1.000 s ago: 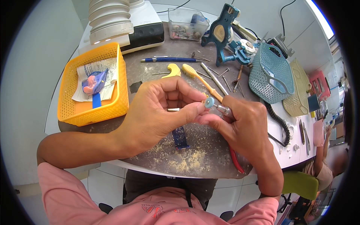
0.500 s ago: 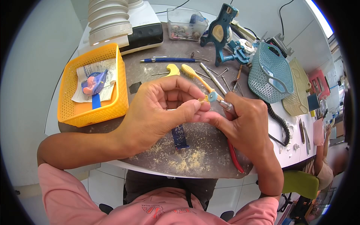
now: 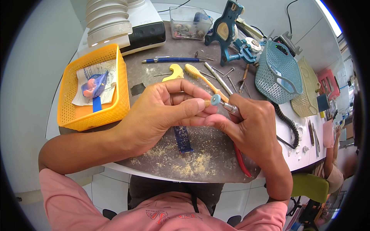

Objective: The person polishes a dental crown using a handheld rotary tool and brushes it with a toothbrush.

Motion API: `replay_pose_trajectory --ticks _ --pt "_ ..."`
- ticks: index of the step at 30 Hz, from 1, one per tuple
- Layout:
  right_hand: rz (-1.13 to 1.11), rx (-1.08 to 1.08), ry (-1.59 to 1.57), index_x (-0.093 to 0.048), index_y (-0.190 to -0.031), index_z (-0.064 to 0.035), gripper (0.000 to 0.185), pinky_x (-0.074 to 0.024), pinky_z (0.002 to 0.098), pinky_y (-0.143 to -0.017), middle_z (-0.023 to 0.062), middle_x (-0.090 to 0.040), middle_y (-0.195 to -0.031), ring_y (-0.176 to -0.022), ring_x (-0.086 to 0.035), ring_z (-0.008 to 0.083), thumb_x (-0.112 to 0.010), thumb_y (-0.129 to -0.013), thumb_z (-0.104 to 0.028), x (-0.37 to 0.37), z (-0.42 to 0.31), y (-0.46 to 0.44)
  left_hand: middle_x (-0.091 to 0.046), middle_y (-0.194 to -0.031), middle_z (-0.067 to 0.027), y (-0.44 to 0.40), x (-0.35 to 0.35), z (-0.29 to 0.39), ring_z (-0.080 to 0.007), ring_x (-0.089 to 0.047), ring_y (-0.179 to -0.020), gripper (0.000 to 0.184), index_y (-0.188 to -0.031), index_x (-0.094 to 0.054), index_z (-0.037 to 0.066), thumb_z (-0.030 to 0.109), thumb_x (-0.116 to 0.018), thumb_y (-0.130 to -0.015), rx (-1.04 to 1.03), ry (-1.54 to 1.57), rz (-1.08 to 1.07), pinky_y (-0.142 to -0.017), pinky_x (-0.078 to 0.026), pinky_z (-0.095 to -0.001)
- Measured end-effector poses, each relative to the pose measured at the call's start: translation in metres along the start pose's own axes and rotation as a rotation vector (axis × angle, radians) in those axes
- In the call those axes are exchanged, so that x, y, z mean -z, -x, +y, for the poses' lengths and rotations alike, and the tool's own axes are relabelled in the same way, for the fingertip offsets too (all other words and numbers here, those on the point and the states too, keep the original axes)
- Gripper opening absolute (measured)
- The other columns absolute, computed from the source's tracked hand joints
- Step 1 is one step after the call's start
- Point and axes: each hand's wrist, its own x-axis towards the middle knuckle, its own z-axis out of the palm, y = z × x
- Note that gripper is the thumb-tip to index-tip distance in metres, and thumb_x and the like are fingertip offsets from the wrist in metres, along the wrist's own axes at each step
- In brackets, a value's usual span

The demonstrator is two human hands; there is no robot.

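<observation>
My left hand (image 3: 165, 107) pinches a small yellowish piece (image 3: 207, 103) between thumb and fingertips; the fingers cover much of it, so its exact shape is unclear. My right hand (image 3: 254, 123) is wrapped round a metal rotary handpiece (image 3: 232, 110). At its tip, a pale blue grinding disc (image 3: 215, 100) sits right beside the yellowish piece; whether they touch I cannot tell. The fingertips of both hands meet below the disc. Yellow dust (image 3: 196, 163) and a dark blue strip (image 3: 182, 139) lie on the grey mat under my hands.
At left stands a yellow basket (image 3: 124, 88) holding paper and a pink-and-blue item. Behind my hands lie a toothbrush (image 3: 198, 75), a blue pen (image 3: 169, 60) and several burs. A blue articulator (image 3: 225, 34), a blue basket (image 3: 277, 77) and a coiled cord (image 3: 287, 123) are at right.
The disc has shifted slightly left and now shows more of its face. The yellowish piece appears turned a little in my left fingers. Both hands keep their grips.
</observation>
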Motion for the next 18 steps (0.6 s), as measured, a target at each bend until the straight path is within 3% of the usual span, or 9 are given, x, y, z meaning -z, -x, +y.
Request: replay_pose_trajectory --ticks 18 --pt "-0.016 0.026 -0.013 -0.058 -0.069 -0.0033 0.052 -0.0399 0.0334 -0.045 0.0094 -0.050 -0.051 -0.042 -0.051 0.0260 -0.080 -0.072 -0.051 0.0002 0.0015 0.0010 -0.064 -0.107 -0.0094 0.0003 -0.0001 -0.0037 -0.0190 -0.066 -0.103 0.018 -0.108 -0.061 0.001 0.008 -0.067 -0.092 -0.023 -0.033 0.001 -0.088 -0.058 -0.0307"
